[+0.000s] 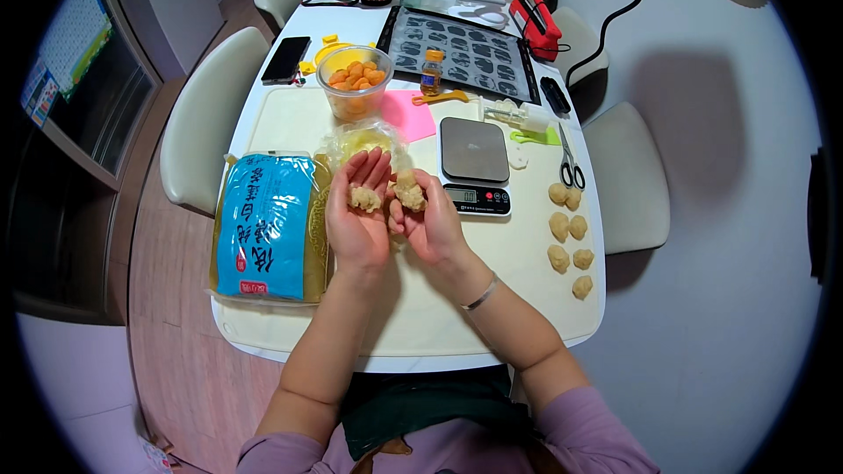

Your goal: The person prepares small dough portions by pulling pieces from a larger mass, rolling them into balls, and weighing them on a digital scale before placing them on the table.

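Above the middle of the cream mat, my left hand point(358, 233) is cupped palm up, fingers stretched forward, with a crumbly beige lump of dough point(365, 199) in it. Close beside it, my right hand point(436, 226) holds another rough lump of dough point(409, 191) between thumb and fingers. Just beyond my hands sits a clear plastic bag point(364, 136) with something pale yellow inside. To the left lies a big bag of yellowish paste point(268, 228) with a blue label. A kitchen scale point(475, 151) stands right of my hands with nothing on its plate.
Several dough balls point(559, 226) lie along the mat's right edge, below black scissors point(571, 162). A tub of orange balls point(358, 79), a small bottle point(431, 72), a pink scraper point(409, 114) and a lined baking tray point(465, 48) stand farther back. A phone point(286, 60) lies at far left.
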A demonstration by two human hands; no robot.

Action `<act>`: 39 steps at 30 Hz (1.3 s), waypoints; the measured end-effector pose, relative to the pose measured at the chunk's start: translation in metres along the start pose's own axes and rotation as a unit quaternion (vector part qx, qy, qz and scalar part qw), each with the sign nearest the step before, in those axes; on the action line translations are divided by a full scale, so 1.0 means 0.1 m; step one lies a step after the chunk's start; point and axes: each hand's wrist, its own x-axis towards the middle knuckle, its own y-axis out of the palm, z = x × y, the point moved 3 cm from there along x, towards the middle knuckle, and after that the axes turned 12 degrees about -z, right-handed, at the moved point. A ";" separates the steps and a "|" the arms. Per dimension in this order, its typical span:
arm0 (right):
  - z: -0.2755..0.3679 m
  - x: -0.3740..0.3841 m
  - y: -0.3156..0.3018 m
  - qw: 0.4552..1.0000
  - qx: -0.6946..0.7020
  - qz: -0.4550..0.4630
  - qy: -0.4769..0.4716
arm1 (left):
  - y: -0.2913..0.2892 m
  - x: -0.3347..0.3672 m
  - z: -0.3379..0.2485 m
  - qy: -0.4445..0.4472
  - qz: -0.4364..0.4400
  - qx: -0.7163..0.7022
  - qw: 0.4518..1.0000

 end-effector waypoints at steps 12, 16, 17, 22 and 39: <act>0.07 -0.35 0.16 0.929 -0.257 0.021 -0.266 | 0.23 -0.35 0.18 0.258 0.234 0.290 0.891; 0.13 -0.30 -0.09 0.976 -0.156 -0.002 -0.155 | 0.30 -0.47 0.23 0.200 0.247 0.236 0.918; 0.16 -0.26 -0.21 0.994 -0.056 0.072 -0.068 | 0.32 -0.48 0.23 0.195 0.241 0.226 0.923; 0.18 -0.23 -0.18 0.997 0.070 0.024 0.036 | 0.32 -0.41 0.15 0.249 0.188 0.242 0.919; 0.06 -0.32 -0.17 0.994 -0.096 0.055 0.018 | 0.13 -0.26 0.05 0.178 0.087 0.262 0.944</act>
